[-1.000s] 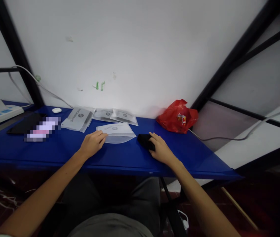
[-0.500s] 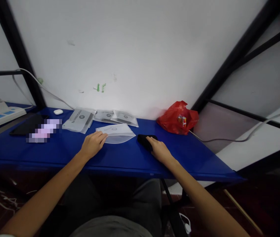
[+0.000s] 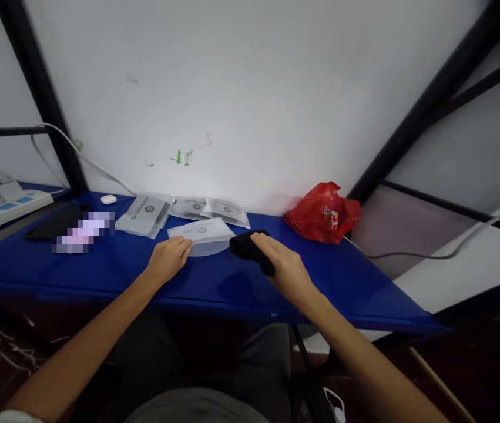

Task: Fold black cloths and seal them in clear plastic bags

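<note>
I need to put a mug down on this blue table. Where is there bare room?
Bare blue table lies right of the right hand, in front of the crumpled red plastic bag. A second bare strip runs along the near edge, left of the left hand. The back is crowded with grey flat pouches.

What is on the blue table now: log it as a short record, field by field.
left hand: rests on clear pouch, open
right hand: grips black cloth beside the pouch
table: blue
behind pouch: more pouches
far right: red bag
far left: power strip, white earbud case
</note>
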Motion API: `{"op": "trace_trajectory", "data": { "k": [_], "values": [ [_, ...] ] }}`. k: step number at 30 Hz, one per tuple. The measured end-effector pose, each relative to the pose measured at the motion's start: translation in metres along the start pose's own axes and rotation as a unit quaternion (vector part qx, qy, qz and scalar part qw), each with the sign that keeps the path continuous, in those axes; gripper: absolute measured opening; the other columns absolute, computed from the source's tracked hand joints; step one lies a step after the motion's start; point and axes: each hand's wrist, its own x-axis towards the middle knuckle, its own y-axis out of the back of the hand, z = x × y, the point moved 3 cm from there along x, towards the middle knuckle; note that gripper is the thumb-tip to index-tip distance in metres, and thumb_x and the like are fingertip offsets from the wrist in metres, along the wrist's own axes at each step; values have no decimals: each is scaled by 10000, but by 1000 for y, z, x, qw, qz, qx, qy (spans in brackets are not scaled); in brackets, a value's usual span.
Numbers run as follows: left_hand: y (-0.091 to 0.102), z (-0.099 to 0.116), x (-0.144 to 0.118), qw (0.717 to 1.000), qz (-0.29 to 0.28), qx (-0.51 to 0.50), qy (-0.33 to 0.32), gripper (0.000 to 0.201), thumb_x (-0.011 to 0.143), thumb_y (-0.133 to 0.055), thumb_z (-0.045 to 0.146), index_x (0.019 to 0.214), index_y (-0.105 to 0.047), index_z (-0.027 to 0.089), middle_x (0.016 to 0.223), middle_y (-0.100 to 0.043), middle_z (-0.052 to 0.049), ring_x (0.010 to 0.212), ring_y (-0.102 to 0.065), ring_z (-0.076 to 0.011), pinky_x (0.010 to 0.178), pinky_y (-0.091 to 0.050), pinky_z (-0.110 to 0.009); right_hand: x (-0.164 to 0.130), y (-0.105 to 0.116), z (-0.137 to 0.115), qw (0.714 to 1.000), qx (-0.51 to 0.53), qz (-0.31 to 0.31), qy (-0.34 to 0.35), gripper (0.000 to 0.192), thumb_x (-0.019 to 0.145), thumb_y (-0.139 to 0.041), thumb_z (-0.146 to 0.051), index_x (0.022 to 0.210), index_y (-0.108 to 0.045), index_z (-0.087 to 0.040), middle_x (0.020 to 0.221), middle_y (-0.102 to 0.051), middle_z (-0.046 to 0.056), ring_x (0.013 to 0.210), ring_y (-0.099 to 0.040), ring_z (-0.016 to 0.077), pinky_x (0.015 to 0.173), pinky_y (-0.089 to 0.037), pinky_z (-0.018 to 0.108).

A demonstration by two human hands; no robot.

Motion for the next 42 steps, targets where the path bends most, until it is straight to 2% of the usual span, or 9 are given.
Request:
{"op": "trace_trajectory", "data": {
  "k": [4, 8, 12, 15, 25, 29, 33, 37, 42],
  "values": [
    [-2, -2, -1, 1000, -30, -2, 7, 226, 914, -411, 176, 939, -636, 190, 708, -613, -29, 689, -575, -150, 565, -402, -236, 10, -24, -29, 997, 19, -8, 77, 732, 703, -420, 43, 1388, -370, -211, 1397, -458, 78, 1329, -361, 212, 1062, -389, 417],
    [-3, -2, -1, 999, -35, -25, 21, 233, 917, -407, 183, 993, -627, 195, 725, -619, -28, 691, -580, -145, 579, -415, -232, 19, -53, -42, 991, 19, -31, 128, 741, 708, -377, 61, 1403, -345, -193, 1409, -439, 99, 1353, -311, 218, 1059, -391, 423],
    [-2, 0, 0, 999, -3, -27, 28, 240, 933, -402, 231, 932, -638, 185, 743, -644, -36, 690, -593, -142, 580, -420, -230, 22, -75, -42, 989, 13, -63, 135, 744, 692, -377, 72, 1391, -370, -183, 1391, -459, 114, 1340, -336, 223, 1052, -399, 419],
    [-2, 1, 1, 999, -4, -32, 23, 235, 929, -412, 222, 929, -643, 180, 749, -653, -35, 701, -606, -143, 587, -425, -225, 22, -83, -38, 990, 16, -71, 121, 761, 673, -391, 75, 1388, -372, -185, 1390, -461, 112, 1340, -337, 221, 1045, -408, 415],
    [3, 11, 16, 984, -44, -175, 8, 249, 910, -419, 186, 963, -663, 190, 866, -694, -48, 811, -641, -171, 722, -491, -275, 25, -80, -33, 999, -22, -27, 24, 669, 722, -405, 56, 1356, -418, -155, 1381, -464, 137, 1324, -366, 245, 1032, -427, 420],
    [10, 10, 28, 965, -47, -257, 17, 247, 908, -430, 217, 922, -674, 183, 909, -708, -46, 842, -637, -166, 775, -481, -281, 25, -75, -35, 996, -60, -20, 60, 520, 826, -353, 11, 1323, -461, -96, 1335, -500, 183, 1300, -401, 264, 1048, -405, 430],
    [19, 10, 39, 945, -74, -315, 56, 273, 899, -431, 259, 846, -683, 171, 829, -710, -27, 724, -613, -144, 684, -456, -248, 26, -68, -32, 987, -106, 43, 115, 446, 902, -315, -65, 1313, -481, -120, 1280, -557, 150, 1283, -422, 253, 1044, -409, 421],
    [18, 13, 41, 932, -88, -343, 83, 282, 889, -438, 290, 868, -691, 166, 808, -707, -25, 672, -591, -136, 632, -427, -237, 29, -65, -25, 979, -158, 103, 80, 457, 888, -300, -45, 1300, -491, -97, 1261, -567, 163, 1247, -462, 264, 991, -458, 404],
    [12, 18, 39, 924, -72, -361, 102, 256, 871, -463, 284, 862, -692, 170, 787, -705, -15, 630, -574, -123, 620, -421, -231, 28, -73, -29, 973, -204, 87, 61, 421, 889, -344, -62, 1273, -515, -85, 1237, -585, 171, 1160, -538, 270, 941, -491, 370]
  ]
}}
